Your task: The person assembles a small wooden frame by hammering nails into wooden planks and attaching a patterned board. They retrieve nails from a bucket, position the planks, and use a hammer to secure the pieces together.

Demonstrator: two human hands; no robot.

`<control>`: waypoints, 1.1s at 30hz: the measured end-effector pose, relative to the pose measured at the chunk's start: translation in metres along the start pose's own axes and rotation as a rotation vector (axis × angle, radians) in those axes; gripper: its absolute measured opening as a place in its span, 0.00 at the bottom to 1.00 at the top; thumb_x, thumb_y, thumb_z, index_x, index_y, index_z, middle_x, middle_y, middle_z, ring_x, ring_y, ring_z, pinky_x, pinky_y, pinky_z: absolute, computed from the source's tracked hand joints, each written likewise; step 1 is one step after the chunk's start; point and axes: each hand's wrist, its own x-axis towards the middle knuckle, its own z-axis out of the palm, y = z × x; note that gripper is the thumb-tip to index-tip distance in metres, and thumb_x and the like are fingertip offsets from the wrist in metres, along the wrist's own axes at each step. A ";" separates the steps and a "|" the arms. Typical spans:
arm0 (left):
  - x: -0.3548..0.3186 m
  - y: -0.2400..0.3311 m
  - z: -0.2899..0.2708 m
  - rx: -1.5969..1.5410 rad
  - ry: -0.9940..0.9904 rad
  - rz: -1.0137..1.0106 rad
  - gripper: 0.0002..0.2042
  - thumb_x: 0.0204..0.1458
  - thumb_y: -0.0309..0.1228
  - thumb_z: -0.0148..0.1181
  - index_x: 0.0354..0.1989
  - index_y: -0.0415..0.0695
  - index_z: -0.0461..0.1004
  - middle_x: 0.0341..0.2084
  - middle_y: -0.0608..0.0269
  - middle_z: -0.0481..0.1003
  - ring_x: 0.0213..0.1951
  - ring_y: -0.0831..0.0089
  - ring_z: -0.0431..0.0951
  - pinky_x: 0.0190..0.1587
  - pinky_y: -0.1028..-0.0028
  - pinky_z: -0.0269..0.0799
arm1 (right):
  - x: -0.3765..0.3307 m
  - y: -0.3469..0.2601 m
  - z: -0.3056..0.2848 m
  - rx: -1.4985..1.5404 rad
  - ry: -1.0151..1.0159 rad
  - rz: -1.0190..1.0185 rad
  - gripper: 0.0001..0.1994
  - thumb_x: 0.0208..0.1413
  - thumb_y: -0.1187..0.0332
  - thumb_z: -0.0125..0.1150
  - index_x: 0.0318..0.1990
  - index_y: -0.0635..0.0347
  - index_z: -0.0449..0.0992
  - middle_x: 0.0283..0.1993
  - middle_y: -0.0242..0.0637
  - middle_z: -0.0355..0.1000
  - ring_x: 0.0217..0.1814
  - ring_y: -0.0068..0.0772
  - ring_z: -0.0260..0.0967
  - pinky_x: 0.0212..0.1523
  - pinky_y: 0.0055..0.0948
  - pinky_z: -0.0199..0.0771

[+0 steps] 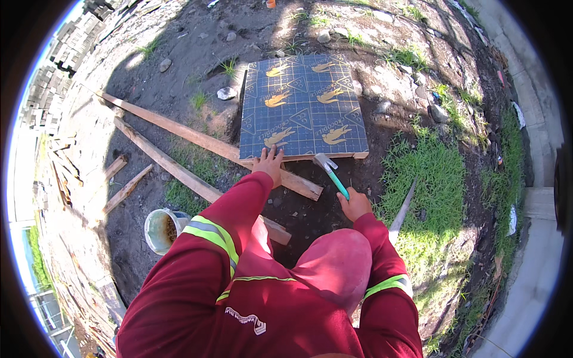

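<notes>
In front of me a dark blue square panel point(298, 107) with yellow printed figures and grid lines lies on the ground, wood showing along its near edge. My left hand point(268, 164) rests at that near edge, left of its middle, with fingers spread onto the panel. My right hand point(356, 204) grips the turquoise handle of a hammer point(332, 174). The hammer's metal head is close to the panel's near edge, right of my left hand; whether it touches cannot be made out. A long timber point(197, 138) runs under my left hand from the far left.
A second long timber point(164, 160) slants under my left arm. Beside it stand a white bucket point(159, 231) with brownish contents and short wood pieces point(128, 190). Grass point(427, 179) and a pointed grey strip point(403, 210) lie right, stones point(439, 113) farther off, and a concrete edge point(531, 119) borders the right.
</notes>
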 end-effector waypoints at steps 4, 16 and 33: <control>-0.010 0.010 0.014 -1.000 -0.008 -0.221 0.37 0.50 0.38 0.62 0.67 0.43 0.52 0.63 0.47 0.55 0.59 0.52 0.65 0.57 0.54 0.64 | -0.084 0.063 0.026 0.054 -0.023 0.229 0.19 0.55 0.49 0.58 0.33 0.58 0.69 0.27 0.52 0.74 0.31 0.59 0.74 0.32 0.52 0.72; 0.078 0.063 0.054 -2.619 0.141 -1.060 0.24 0.48 0.52 0.66 0.47 0.55 0.65 0.36 0.62 0.65 0.29 0.71 0.70 0.24 0.73 0.63 | -0.280 0.156 0.171 0.596 0.022 0.983 0.23 0.53 0.54 0.60 0.52 0.57 0.68 0.43 0.51 0.73 0.45 0.54 0.72 0.47 0.47 0.71; -0.110 0.024 -0.097 -2.297 0.059 -0.998 0.18 0.46 0.52 0.63 0.40 0.58 0.69 0.24 0.66 0.69 0.14 0.82 0.51 0.18 0.78 0.51 | 0.003 -0.175 -0.134 -0.679 0.390 -0.735 0.45 0.43 0.55 0.70 0.70 0.47 0.53 0.66 0.44 0.58 0.73 0.50 0.47 0.68 0.60 0.44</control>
